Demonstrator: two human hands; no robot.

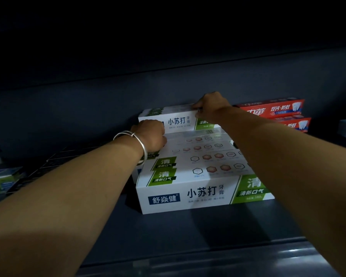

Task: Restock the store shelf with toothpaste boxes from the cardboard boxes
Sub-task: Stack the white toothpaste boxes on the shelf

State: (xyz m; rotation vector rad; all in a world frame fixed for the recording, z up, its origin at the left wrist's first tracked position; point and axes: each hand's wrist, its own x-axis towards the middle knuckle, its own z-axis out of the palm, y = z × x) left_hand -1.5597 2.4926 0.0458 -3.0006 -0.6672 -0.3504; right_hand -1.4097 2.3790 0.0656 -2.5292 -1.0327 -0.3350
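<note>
**Both hands on the top toothpaste box at the back of the shelf**

Both hands reach far into a dim store shelf (188,226). The left hand (151,134), wearing a silver bangle (136,145) at the wrist, is curled against the left end of the top white-and-green toothpaste box (176,119); its fingers are hidden, so whether they grip or only press cannot be told. The right hand (213,105) is curled over the box's far top edge, near its right half, thumb pinching the front face.

That box lies crosswise, its long axis running left to right, on the far end of a stack of matching white-and-green boxes (198,176) that steps toward the viewer. It sits straight ahead of both hands, against the shelf's back wall (88,108). The hands are about equally close, one at each end, so any squaring-up would likely be a push along or across that axis.

Red toothpaste boxes (278,110) are stacked just beside it on the right. Blue-and-green boxes (2,182) lie well apart at the near left.
</note>
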